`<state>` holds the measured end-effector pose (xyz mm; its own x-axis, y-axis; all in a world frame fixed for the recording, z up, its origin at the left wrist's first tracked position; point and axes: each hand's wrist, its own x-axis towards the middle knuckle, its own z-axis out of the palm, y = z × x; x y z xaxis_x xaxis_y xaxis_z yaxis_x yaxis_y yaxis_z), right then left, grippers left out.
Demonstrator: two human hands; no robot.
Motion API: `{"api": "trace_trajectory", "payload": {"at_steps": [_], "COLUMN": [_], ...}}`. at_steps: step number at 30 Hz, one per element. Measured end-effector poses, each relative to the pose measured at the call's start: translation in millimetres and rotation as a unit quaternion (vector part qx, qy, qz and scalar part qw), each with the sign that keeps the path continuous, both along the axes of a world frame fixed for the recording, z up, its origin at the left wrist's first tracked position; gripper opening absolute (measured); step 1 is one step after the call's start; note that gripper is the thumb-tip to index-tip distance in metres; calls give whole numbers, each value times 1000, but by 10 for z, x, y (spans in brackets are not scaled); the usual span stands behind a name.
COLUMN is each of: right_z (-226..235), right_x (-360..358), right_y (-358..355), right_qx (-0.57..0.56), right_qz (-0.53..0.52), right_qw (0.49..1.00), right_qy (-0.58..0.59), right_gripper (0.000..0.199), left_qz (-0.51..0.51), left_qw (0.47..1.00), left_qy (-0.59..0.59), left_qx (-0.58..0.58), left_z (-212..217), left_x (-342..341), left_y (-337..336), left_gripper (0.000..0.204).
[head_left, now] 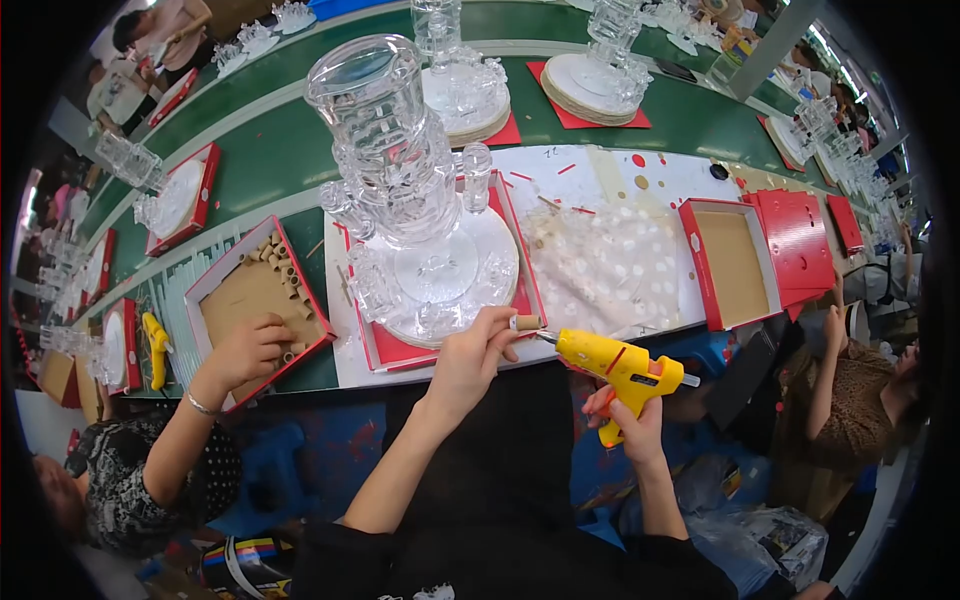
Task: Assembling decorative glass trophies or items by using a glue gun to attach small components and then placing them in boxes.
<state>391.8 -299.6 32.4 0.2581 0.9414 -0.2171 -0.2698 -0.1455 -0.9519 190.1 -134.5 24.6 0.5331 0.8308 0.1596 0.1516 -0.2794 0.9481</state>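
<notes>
Between the fingers of my left hand [468, 358] is a short brown cardboard tube [526, 322]. My right hand [630, 425] grips a yellow glue gun [612, 365] by its handle. The gun's nozzle points left and is right at the tube; whether they touch, I cannot tell. Just beyond my left hand, a tall clear plastic piece [385, 140] with stacked cylinders stands on a round white base [440, 275]. Small clear figures or cups surround it on the base. That base rests in a shallow red box [385, 348].
At left, a co-worker's hand [245, 352] reaches into an open box [225, 290] with several cardboard tubes. Clear glue sticks [180, 300] and another yellow glue gun [156, 350] lie beyond. An open red-edged box [735, 265] sits right, beside stacked red lids [790, 245]. Spotted plastic wrap [605, 265] covers the middle.
</notes>
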Motion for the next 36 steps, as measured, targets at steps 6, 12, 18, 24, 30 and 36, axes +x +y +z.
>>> {"api": "trace_trajectory", "payload": {"at_steps": [6, 12, 18, 24, 30, 36], "right_z": [-41, -41, -70, -60, -52, -18], "right_x": [37, 25, 50, 38, 30, 2], "right_y": [-9, 9, 27, 48, 76, 123], "right_qx": [19, 19, 26, 37, 40, 43], "right_qz": [-16, -18, -3, -4, -6, -18], "right_qw": [1000, 1000, 1000, 999, 999, 999], "right_qy": [-10, -13, -6, -3, -10, -7], "right_gripper": [28, 27, 24, 22, 23, 23], "left_qz": [0, 7, 2, 6, -1, 0], "left_qw": [1000, 1000, 1000, 1000, 1000, 1000], "left_qy": [3, -2, 11, -5, 2, -5], "left_qx": [-6, -11, -9, -11, -11, 2], "left_z": [-58, -39, -46, -45, -28, -24], "left_x": [11, 8, 4, 15, 12, 11], "left_y": [5, -3, -3, -4, 2, 0], "left_gripper": [19, 19, 19, 20, 19, 20]}}
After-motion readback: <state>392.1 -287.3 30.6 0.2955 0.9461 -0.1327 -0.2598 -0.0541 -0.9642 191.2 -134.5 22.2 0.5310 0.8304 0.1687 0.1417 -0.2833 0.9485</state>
